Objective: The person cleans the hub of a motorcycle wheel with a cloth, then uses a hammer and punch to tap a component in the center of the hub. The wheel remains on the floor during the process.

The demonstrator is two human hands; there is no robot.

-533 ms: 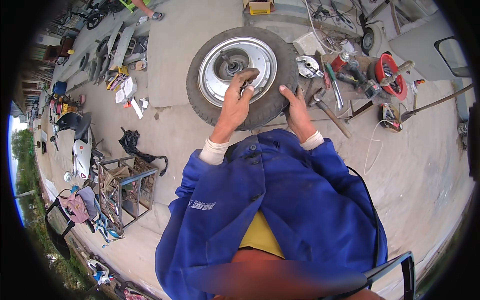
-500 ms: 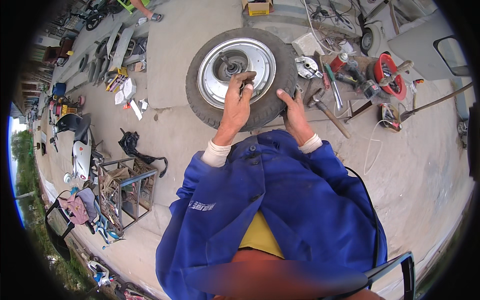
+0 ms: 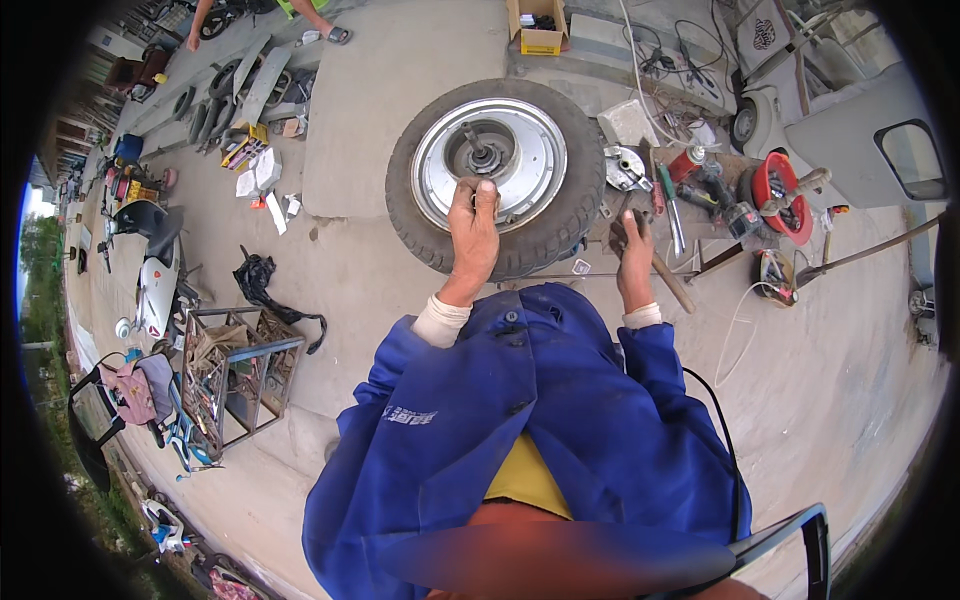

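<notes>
My left grip (image 3: 474,235) and right grip (image 3: 633,255) curl, contents unclear; the round silver-metal wheel (image 3: 532,175) seems heavy, best held by its black rubber tyre (image 3: 584,165).

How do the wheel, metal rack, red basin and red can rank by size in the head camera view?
Largest to smallest, as they look there:
1. Wheel
2. Metal rack
3. Red basin
4. Red can
</notes>
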